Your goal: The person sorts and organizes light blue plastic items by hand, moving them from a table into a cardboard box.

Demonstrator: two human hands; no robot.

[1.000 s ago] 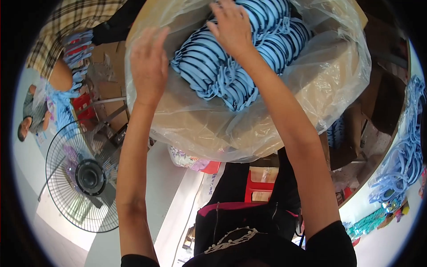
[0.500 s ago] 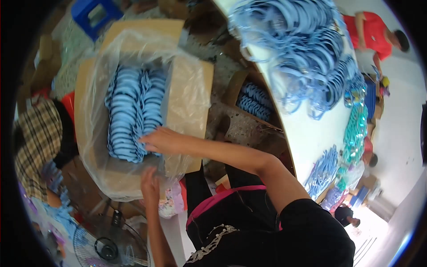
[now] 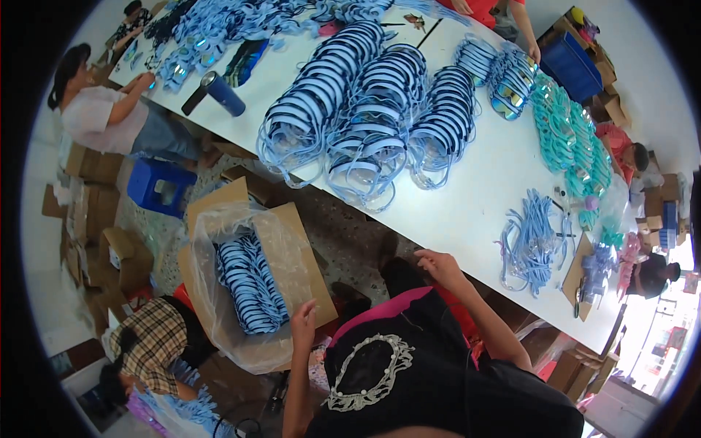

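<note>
My right hand (image 3: 442, 269) is near the front edge of the white table (image 3: 467, 219), its fingers loosely stretched and nothing in them. At the right side of the cardboard box (image 3: 310, 266), my left hand (image 3: 303, 323) is raised with loosely parted fingers, also holding nothing. A clear plastic liner (image 3: 208, 292) hangs over the box's walls. Inside lie two rows of nested light-blue goggle-like pieces with straps (image 3: 252, 292). On the table, long nested stacks of similar blue pieces (image 3: 372, 109) lie side by side, straps hanging toward me.
Loose blue straps (image 3: 533, 241) and green bundles (image 3: 573, 139) lie on the table's right. A dark-blue tumbler (image 3: 223, 95) stands at the left edge. A blue stool (image 3: 161, 186) is beyond the box. A person in a plaid shirt (image 3: 153, 336) bends at left; others work around the table.
My right hand has come out of the box and moved right to the table's edge. My left hand has drawn back beside the box. The view has swung toward the table.
</note>
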